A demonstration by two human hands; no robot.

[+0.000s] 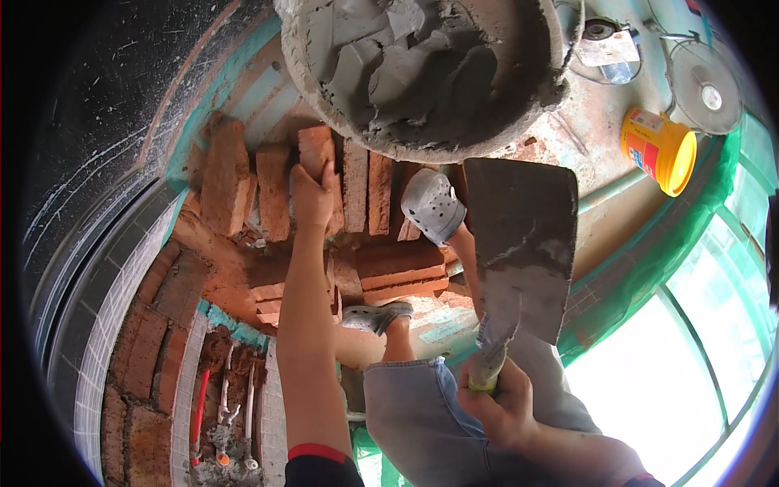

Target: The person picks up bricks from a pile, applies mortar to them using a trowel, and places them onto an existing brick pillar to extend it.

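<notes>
My left hand (313,195) is closed round the lower end of a red brick (316,144) that stands in a row of bricks. Beside that brick on the right are further bricks (355,185), and on the left leans a larger brick (225,174). In my right hand (505,406) is the handle of a trowel (523,235). Its wide, squarish blade points away from me and has grey mortar smeared on its lower part. Just beyond my left hand stands a round tub (442,152) of wet grey mortar (406,69).
Stacked bricks (398,272) lie near my clogs (434,204). A yellow bucket (657,150) lies at the right, near a round grey disc (704,88). Green netting (649,284) borders the right side. At lower left, pipes (227,406) run between brickwork.
</notes>
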